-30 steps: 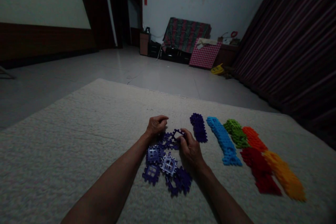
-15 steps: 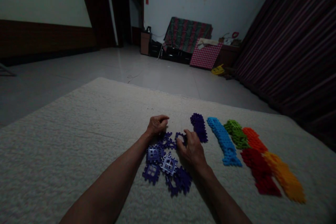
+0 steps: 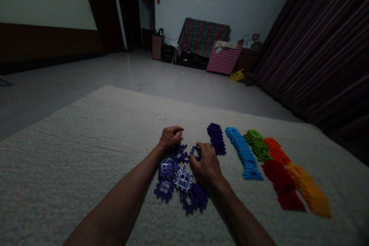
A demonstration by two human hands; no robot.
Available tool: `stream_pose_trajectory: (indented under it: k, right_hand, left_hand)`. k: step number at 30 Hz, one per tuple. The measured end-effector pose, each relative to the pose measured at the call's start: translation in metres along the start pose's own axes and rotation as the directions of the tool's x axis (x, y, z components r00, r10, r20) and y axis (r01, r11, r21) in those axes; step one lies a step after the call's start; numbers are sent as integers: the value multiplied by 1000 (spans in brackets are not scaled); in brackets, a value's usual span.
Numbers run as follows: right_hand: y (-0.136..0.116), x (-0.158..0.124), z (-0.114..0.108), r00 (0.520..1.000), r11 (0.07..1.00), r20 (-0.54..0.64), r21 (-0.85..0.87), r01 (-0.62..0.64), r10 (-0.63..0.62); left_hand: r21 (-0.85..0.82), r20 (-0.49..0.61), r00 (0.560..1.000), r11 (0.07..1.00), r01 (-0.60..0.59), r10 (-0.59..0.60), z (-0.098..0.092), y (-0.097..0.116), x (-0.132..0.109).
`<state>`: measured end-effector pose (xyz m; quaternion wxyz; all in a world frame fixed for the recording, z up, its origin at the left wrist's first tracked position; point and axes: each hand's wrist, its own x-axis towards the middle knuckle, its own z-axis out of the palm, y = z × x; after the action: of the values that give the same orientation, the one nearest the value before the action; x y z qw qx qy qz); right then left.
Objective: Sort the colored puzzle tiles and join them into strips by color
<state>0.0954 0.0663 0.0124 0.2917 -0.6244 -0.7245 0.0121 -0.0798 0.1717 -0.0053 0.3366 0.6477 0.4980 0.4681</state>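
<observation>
Several purple notched pieces point(image 3: 183, 179) lie in a loose pile on the pale quilted mat point(image 3: 86, 130). My left hand point(image 3: 171, 136) rests at the pile's far left edge, fingers curled together; what it holds, if anything, is hidden. My right hand point(image 3: 206, 159) grips a purple frame-shaped piece point(image 3: 195, 153) between thumb and fingers at the pile's right side. Just beyond my right hand lies a row of overlapping purple pieces point(image 3: 216, 139).
To the right lie rows of blue point(image 3: 243, 153), green point(image 3: 257, 145), orange point(image 3: 276, 151), red point(image 3: 283, 185) and yellow pieces point(image 3: 308, 189). Beyond the mat are a tiled floor, a checkered cloth point(image 3: 224, 58) and a dark curtain point(image 3: 288, 42).
My right hand's fingers have closed over the purple frame-shaped piece. My left hand has hardly moved. The whole view has shifted slightly.
</observation>
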Motion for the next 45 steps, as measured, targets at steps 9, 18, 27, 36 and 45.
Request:
stream_pose_trajectory:
  k: [9, 18, 27, 36, 45]
  right_hand:
    - [17, 3, -11, 982, 967, 112, 219, 127, -155]
    - [23, 2, -11, 972, 953, 40, 208, 219, -232]
    - [4, 0, -8, 997, 999, 72, -24, -22, 24]
    - [9, -3, -3, 996, 995, -45, 65, -70, 73]
    - [51, -14, -21, 886, 977, -427, -21, -212, 182]
  left_hand:
    - [27, 5, 1000, 1000, 2, -2, 0, 2, 1]
    - [40, 12, 1000, 999, -4, 3, -2, 3, 1]
    - [-24, 15, 999, 999, 38, -38, 0, 4, -1]
    - [-57, 10, 999, 997, 43, -42, 1, -4, 0]
    - [-96, 1, 998, 993, 66, -67, 1, -1, -3]
